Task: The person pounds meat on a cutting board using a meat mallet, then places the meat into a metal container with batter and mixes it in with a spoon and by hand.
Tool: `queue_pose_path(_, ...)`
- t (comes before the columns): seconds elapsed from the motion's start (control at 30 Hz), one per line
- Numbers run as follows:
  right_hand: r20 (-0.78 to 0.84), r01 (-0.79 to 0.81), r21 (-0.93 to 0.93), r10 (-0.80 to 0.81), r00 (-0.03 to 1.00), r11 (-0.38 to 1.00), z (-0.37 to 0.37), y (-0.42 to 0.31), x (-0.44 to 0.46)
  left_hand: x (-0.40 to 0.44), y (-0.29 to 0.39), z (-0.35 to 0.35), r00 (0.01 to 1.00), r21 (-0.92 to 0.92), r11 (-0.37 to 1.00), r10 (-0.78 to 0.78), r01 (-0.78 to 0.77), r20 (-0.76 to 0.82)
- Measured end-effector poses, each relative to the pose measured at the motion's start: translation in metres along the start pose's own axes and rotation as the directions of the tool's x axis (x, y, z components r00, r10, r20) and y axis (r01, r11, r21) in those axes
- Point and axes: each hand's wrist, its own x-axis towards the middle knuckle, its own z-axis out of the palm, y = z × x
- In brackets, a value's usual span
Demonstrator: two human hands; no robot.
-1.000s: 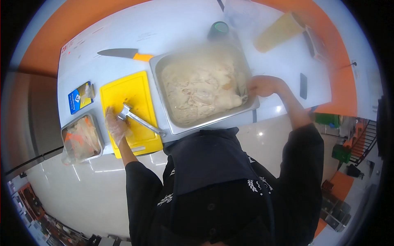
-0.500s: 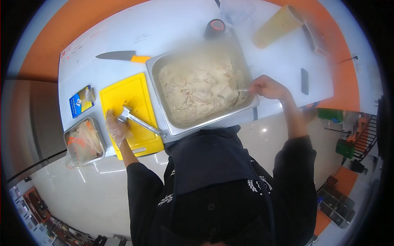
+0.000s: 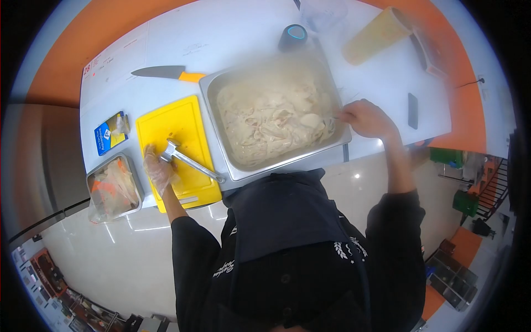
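Note:
My right hand [image 3: 367, 119], bare, is closed around the handle of a spoon at the right rim of a deep metal pan [image 3: 291, 169]. The spoon's bowl [image 3: 312, 120] lies in pieces of food coated in a thick, creamy pale mixture [image 3: 265, 124]. In a clear plastic glove, my left hand [image 3: 159, 170] rests at the left edge of a yellow cutting board [image 3: 174, 119], its fingers stretched out. Close to those fingers, a metal meat mallet [image 3: 191, 161] lies across the board, its head beside the hand; the hand does not grip it.
Behind the board lies a knife with an orange handle [image 3: 192, 77]. Left are a blue-and-yellow box [image 3: 109, 134] and a small metal tray [image 3: 136, 185] holding a plastic bag. A dark round device [image 3: 293, 37], a tall yellowish container [image 3: 377, 36] and a phone-like dark slab [image 3: 412, 110] stand or lie farther off.
The spoon has shifted slightly right in the creamy mixture, and the food's surface is rearranged. My right hand has moved slightly right. The device's light went from red to blue. My left hand stays put.

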Motion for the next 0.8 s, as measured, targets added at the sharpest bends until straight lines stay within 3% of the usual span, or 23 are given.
queue_pose_path(0.07,-0.013,-0.018,-0.071,0.017,1.0,0.997,0.008,0.012,-0.002,0.003,-0.006,-0.003,1.0,0.024,1.0,0.015,-0.015,0.005)
queue_pose_path(0.17,0.133,-0.061,0.128,0.044,0.99,0.99,0.01,0.024,0.002,0.003,-0.003,-0.003,1.0,0.048,0.999,0.011,-0.012,0.012)
queue_pose_path(0.27,0.1,-0.035,0.215,0.014,0.995,0.976,0.012,0.032,0.004,-0.001,0.002,-0.001,1.0,-0.022,1.0,0.0,0.0,-0.005)
queue_pose_path(0.37,-0.131,-0.017,0.229,0.048,0.99,0.973,0.015,0.025,0.004,0.004,-0.006,-0.003,1.0,-0.007,1.0,0.0,0.0,0.012)
queue_pose_path(0.47,-0.28,-0.052,0.16,0.096,0.955,0.986,0.039,0.017,0.006,0.006,-0.01,-0.005,1.0,0.006,1.0,0.003,-0.003,0.028)
queue_pose_path(0.53,-0.236,-0.189,-0.07,0.168,0.957,0.979,0.045,0.007,0.004,0.002,-0.004,-0.005,0.999,0.014,1.0,-0.015,0.015,0.046)
queue_pose_path(0.57,-0.22,-0.247,-0.187,0.205,0.954,0.951,0.047,0.002,0.005,0.008,-0.013,-0.01,0.972,0.241,0.942,0.232,-0.234,0.04)
queue_pose_path(0.6,-0.228,-0.279,-0.214,0.23,0.946,0.936,0.045,-0.003,0.006,0.02,-0.03,-0.018,0.885,0.45,0.774,0.457,-0.445,0.09)
queue_pose_path(0.63,-0.238,-0.312,-0.24,0.256,0.937,0.919,0.04,-0.008,0.006,0.019,-0.027,-0.017,0.749,0.617,0.516,0.634,-0.595,0.192)
queue_pose_path(0.73,-0.282,-0.289,-0.26,0.214,0.935,0.921,0.044,-0.011,0.004,0.007,-0.013,-0.01,0.931,0.488,0.8,0.354,-0.35,0.088)
queue_pose_path(0.8,-0.289,-0.283,-0.279,0.201,0.936,0.918,0.051,-0.01,0.002,0.01,-0.014,-0.012,0.983,0.31,0.933,0.169,-0.184,0.076)
